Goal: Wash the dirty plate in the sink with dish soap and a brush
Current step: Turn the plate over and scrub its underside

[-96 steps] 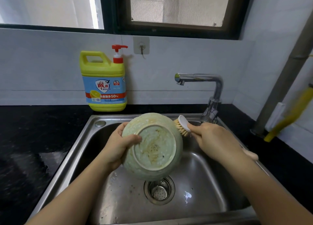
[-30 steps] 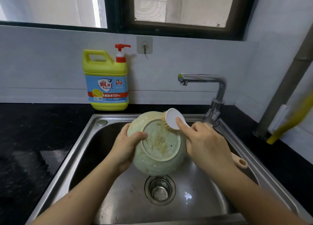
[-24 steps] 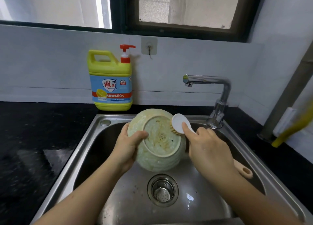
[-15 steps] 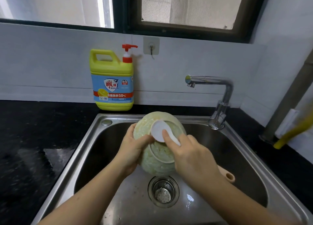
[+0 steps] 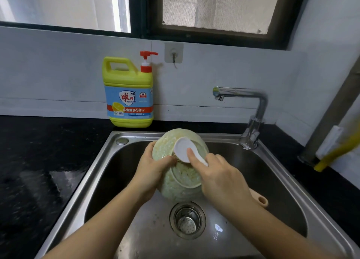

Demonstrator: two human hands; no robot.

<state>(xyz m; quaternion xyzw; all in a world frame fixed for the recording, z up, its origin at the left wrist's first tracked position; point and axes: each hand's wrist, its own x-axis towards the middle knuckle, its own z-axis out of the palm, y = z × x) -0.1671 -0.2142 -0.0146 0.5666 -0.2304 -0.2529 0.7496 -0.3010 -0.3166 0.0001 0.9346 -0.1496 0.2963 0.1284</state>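
Observation:
A pale green plate (image 5: 183, 182), underside toward me and streaked with yellowish residue, is tilted above the steel sink (image 5: 109, 157). My left hand (image 5: 152, 171) grips its left rim, thumb on the underside. My right hand (image 5: 220, 178) holds a dish brush (image 5: 183, 148) with a white head and a tan wooden handle end (image 5: 262, 199) that sticks out behind my wrist. The bristles press on the upper part of the plate's underside, index finger along the brush neck. A yellow dish soap jug (image 5: 129, 93) with a red pump stands on the counter behind the sink.
A chrome faucet (image 5: 251, 110) rises at the sink's back right, spout pointing left, no water running. The drain strainer (image 5: 187, 220) lies below the plate. Black counter (image 5: 39, 161) flanks the sink. A wall hook (image 5: 173, 53) and a yellow-handled object (image 5: 335, 153) sit at the right.
The brush moved from the plate's right edge leftward onto the upper middle of its underside. The plate stays held in my left hand and shifted slightly back toward the wall.

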